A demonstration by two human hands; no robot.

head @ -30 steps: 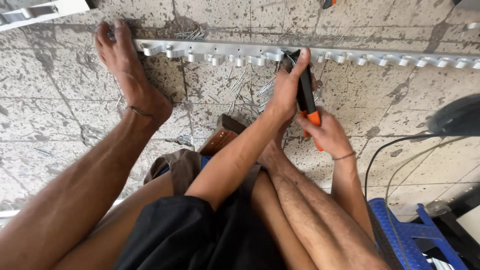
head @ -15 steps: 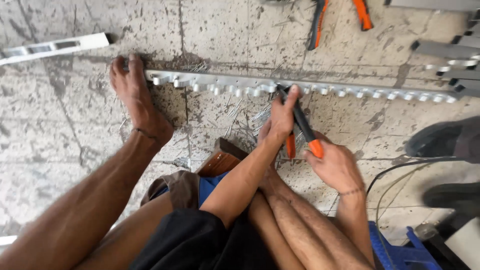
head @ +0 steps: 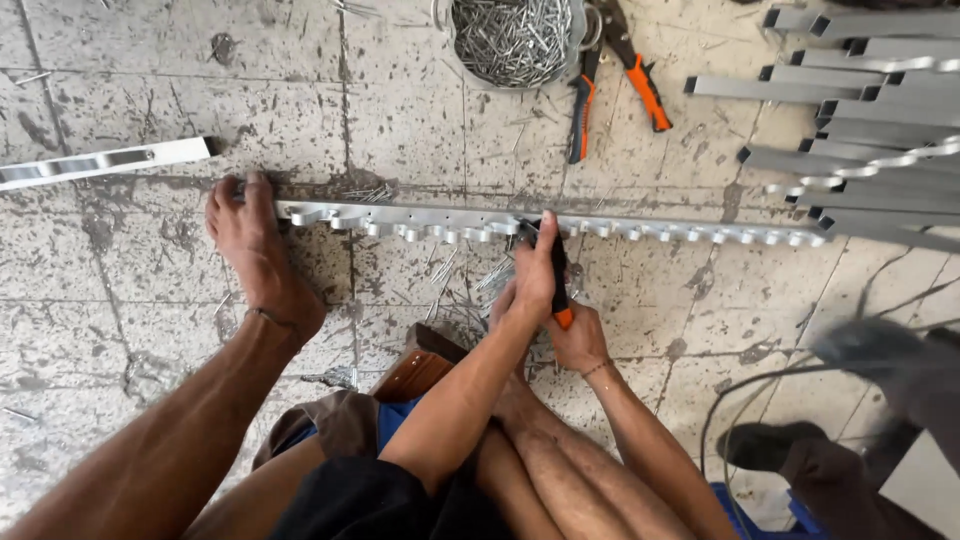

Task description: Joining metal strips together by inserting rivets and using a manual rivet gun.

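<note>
Aluminium strip with scalloped holes [head: 620, 226] lies along the tiled floor [head: 150, 300], pinned by a bare foot [head: 250, 250]. Left hand [head: 533, 275] now presses the strip; right hand [head: 578, 340] grips orange-handled pliers [head: 558, 290], repositioned slightly leftward since half a second ago.

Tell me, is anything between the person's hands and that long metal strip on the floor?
Nothing visible blocks them. The left hand reaches the metal strip, and the right hand grips orange-handled pliers whose tip meets it. Only loose nails lie on the floor beside it.
</note>
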